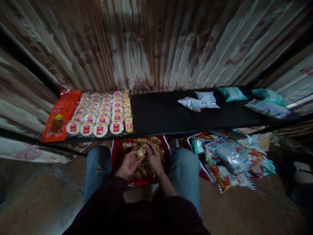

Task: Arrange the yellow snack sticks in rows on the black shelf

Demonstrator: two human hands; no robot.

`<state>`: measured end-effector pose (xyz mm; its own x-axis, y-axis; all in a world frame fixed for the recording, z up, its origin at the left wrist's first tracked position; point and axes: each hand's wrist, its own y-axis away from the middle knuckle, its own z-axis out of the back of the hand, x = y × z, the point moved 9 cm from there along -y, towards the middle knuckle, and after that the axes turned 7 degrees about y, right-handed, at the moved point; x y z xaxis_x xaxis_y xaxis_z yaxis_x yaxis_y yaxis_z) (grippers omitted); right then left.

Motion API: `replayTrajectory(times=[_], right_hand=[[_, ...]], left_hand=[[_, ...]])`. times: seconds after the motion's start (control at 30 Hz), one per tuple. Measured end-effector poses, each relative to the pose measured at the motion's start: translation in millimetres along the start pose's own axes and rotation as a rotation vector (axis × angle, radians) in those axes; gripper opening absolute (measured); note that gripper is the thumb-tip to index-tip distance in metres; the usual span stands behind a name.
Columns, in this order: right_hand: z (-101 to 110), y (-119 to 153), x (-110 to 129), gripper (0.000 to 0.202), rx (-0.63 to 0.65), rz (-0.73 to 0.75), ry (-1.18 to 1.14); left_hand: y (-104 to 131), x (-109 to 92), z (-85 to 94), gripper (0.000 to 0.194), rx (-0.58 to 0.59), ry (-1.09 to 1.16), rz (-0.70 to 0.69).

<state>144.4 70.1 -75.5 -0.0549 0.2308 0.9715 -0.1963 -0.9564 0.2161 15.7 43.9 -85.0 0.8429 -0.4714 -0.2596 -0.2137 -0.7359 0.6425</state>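
Left grip closed around yellowish packet

No words can be read for sure, because the print is too small or too blurry. A red label with tiny pale marks sits on a round white snack in the front row, and its neighbours have red labels too. The narrow yellow packet at the end of that row has a small red label as well. The orange packet has pale print and a yellow badge. Red letters run across the shiny pale bag, and blurry red signs dot the curtain.
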Motion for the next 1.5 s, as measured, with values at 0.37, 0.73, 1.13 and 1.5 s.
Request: replayTrajectory(times=[0.37, 0.73, 1.13, 1.5], right_hand=[[3.3, 0.0, 4.8, 0.046, -0.044, -0.039, -0.232], [3.2, 0.0, -7.9, 0.039, -0.091, -0.090, -0.379], [6.5, 8.0, 15.5, 0.019, -0.049, 0.017, -0.271], [10.0, 8.0, 2.9, 0.031, -0.091, -0.045, -0.207]], left_hand=[[14.3, -3.4, -3.9, 0.022, -0.040, -0.132, -0.097], [14.0, 0.4, -1.7, 0.019, -0.132, -0.025, -0.034], [11.5, 9.6, -7.9, 0.020, -0.190, 0.028, 0.032], [13.0, -9.2, -8.9, 0.031, -0.193, -0.342, -0.323]])
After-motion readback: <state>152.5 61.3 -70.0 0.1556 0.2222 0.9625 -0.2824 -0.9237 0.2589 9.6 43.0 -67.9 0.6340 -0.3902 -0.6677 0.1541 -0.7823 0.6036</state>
